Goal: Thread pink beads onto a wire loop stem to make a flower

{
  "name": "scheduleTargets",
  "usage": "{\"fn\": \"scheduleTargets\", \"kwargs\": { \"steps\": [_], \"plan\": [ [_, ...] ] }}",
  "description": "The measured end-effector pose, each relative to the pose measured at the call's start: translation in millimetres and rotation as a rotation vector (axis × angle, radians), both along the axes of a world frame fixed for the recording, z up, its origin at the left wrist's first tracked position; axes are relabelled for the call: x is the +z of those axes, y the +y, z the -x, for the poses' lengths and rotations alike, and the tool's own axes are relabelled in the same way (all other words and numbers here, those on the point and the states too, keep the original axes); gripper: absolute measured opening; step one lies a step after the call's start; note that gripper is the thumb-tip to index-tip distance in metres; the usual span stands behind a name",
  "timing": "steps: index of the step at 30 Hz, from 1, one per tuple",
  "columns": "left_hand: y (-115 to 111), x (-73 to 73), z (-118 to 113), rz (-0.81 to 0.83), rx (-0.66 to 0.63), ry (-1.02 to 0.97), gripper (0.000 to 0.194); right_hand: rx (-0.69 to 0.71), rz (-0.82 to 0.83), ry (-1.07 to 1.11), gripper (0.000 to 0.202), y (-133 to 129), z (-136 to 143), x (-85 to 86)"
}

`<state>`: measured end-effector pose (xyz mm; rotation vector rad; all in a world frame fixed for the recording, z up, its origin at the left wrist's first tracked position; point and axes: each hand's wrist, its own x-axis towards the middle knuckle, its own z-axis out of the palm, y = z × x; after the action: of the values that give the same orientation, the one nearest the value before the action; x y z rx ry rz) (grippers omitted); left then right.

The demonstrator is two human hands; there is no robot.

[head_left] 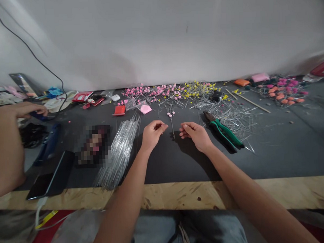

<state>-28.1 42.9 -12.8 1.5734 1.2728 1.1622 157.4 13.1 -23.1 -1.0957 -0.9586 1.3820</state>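
Between my hands a twisted wire stem (172, 126) lies on the dark tabletop, with small pink balls at its far end. My left hand (153, 133) is just left of it, thumb and fingertips pinched together; whatever they hold is too small to name. To the stem's right, my right hand (196, 135) has its fingers curled and the thumb pressed to them, and any content is hidden. Neither hand touches the stem. Green-handled pliers (223, 131) rest beyond my right hand, and a bundle of straight silver wires (120, 148) lies left of my left forearm.
Pink-tipped stems (152, 91) and yellow-tipped stems (199, 88) are heaped along the wall. Cut wires (238, 118) spread behind the pliers. Pink and orange pieces (286, 91) sit far right. Another person's arm (6, 149) reaches in at left, near a phone (51, 176).
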Motion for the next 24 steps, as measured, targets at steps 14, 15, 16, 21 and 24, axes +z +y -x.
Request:
{"fn": "scheduleTargets", "kwargs": {
  "steps": [14,15,16,21,24],
  "plan": [
    [13.3,-12.5,26.6,-0.295,0.193,0.733,0.020,0.061,-0.046,-0.063,0.031,-0.6,0.7,-4.4],
    [13.6,-13.4,26.6,-0.294,0.192,0.747,0.022,0.059,-0.052,-0.062,0.032,-0.7,1.1,-4.3],
    [13.6,-13.8,26.4,-0.300,0.179,0.750,0.024,0.056,-0.057,-0.059,0.033,-0.9,1.6,-4.0],
    [10.6,-10.1,24.3,-0.329,0.091,0.683,0.028,0.081,-0.068,-0.118,0.025,-3.6,5.4,-0.5],
    [9.1,-8.1,23.8,-0.333,0.098,0.684,0.024,0.115,-0.100,-0.208,0.021,-5.0,6.8,1.1]
  ]
}}
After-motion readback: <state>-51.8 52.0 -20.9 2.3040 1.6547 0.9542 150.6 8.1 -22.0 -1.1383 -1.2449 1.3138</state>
